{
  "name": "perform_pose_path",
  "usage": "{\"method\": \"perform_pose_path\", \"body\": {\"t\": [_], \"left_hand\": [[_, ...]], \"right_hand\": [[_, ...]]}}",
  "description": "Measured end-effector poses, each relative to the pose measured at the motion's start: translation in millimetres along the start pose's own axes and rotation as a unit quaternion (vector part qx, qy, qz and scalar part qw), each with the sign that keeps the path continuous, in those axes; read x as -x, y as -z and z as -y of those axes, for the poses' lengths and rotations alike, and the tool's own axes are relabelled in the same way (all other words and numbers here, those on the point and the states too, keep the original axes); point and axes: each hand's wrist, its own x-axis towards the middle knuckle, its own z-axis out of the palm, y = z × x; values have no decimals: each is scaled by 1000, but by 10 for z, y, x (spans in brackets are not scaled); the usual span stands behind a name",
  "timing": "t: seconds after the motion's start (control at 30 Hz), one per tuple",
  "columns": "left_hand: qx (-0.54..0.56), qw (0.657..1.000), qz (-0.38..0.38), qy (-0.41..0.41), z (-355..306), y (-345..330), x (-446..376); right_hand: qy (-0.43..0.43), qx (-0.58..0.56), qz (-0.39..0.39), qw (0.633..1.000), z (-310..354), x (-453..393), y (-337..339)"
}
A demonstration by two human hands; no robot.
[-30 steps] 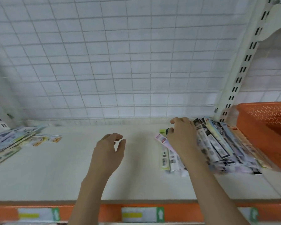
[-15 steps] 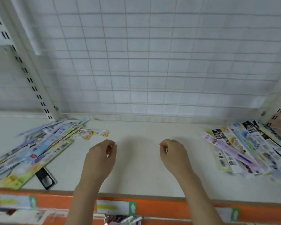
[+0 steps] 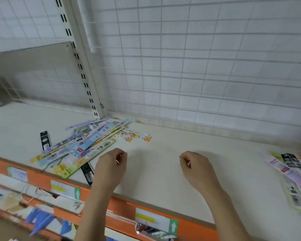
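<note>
My left hand (image 3: pixel 109 168) and my right hand (image 3: pixel 196 168) hover side by side over the bare middle of a cream shelf (image 3: pixel 160 180). The fingers of both are loosely curled and hold nothing. A messy pile of long, flat, colourful packets (image 3: pixel 80 148) lies just left of my left hand, without touching it. Another fan of similar packets (image 3: pixel 292 171) lies at the far right, well away from my right hand.
A small black pack (image 3: pixel 45 140) sits left of the pile. A white wire grid (image 3: pixel 198 66) backs the shelf, with a slotted upright post (image 3: pixel 83 66) at back left. The orange front rail (image 3: pixel 122 206) carries price labels. Blue items (image 3: pixel 40 221) lie on a lower shelf.
The view has swung left: the right packets slid to the frame edge and the left pile came near. My right hand left the right packets and now hovers with fingers curled.
</note>
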Motion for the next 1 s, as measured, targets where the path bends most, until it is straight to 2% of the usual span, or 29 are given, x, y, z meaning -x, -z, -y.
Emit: {"method": "perform_pose_path", "body": {"t": [0.2,0.37,0.67,0.8,0.9,1.0], "left_hand": [[7,1000,18,-23,135,109,-221],[22,999,10,-27,583,503,-556],[14,1000,-27,-6,1544,1174,-1003],[27,999,-25,-23,1721,1253,-1129],[42,999,-23,-26,1779,1246,-1176],[55,998,-13,-28,1793,1217,-1198]], "right_hand": [[-5,-2,-1,1000,389,-157,-217],[-7,-14,-10,1000,914,-304,-580],[87,-9,27,996,1868,-407,-1252],[148,58,71,985,2054,-435,-1401],[149,72,98,981,2078,-418,-1475],[148,75,85,982,2060,-421,-1488]]}}
